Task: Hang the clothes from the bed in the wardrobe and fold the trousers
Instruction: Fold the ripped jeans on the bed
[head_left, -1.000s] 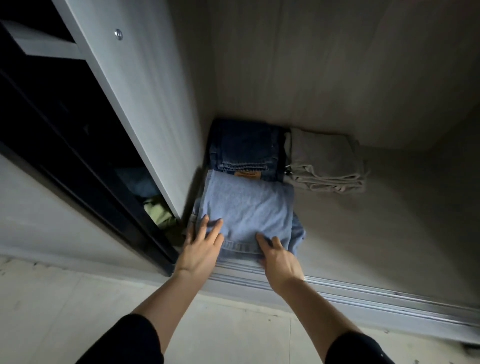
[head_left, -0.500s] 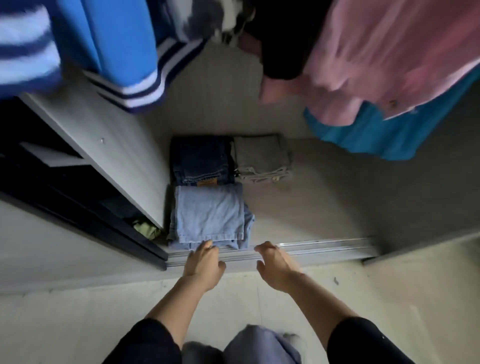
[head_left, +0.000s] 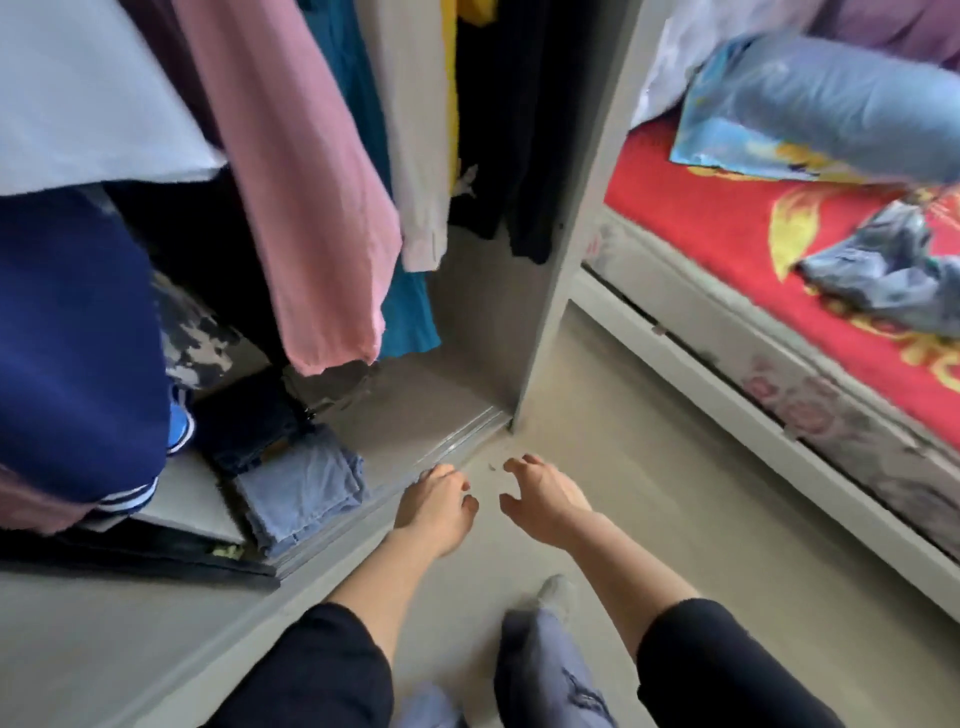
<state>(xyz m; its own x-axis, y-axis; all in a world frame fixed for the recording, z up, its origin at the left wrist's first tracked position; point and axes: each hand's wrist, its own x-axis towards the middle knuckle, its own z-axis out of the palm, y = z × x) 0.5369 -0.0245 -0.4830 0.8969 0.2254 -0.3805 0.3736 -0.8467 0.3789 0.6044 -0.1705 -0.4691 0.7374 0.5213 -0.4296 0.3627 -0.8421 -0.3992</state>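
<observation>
Head view

Hands: left hand (head_left: 436, 506) and right hand (head_left: 545, 499) are held out palm down over the floor (head_left: 649, 467), just in front of the wardrobe's sliding track (head_left: 460, 441). The fingers of both are loosely curled and neither hand holds anything. The hands are near each other, not touching. Black sleeves cover the upper forearms.

Folded trousers: the light blue jeans (head_left: 301, 488) lie folded on the wardrobe floor (head_left: 415, 405) at its front left, just inside the track. They are left of the left hand and apart from it. The dark blue jeans (head_left: 249, 421) sit folded directly behind them, touching. A third folded greyish pair (head_left: 332, 387) lies beside the dark pair on the right, mostly hidden by a hem above.

Hanging clothes: a pale top (head_left: 78, 88), navy jacket (head_left: 67, 332), pink garment (head_left: 301, 197), teal garment (head_left: 410, 322), cream sleeve (head_left: 415, 156) and black garments (head_left: 509, 130) hang inside the wardrobe, above the folded stack.

Bed: the bed (head_left: 727, 218), with a red patterned cover, stands right of the wardrobe side panel (head_left: 576, 208). A crumpled grey-blue garment (head_left: 883, 275) lies on it, well apart from both hands. A light blue fabric bulk (head_left: 831, 104) lies further up the bed. It is blurred, so whether it is garment or bedding cannot be told.

Lower edge: the person's leg in grey-blue trousers, and a foot in a pale sock (head_left: 558, 592) on the floor
</observation>
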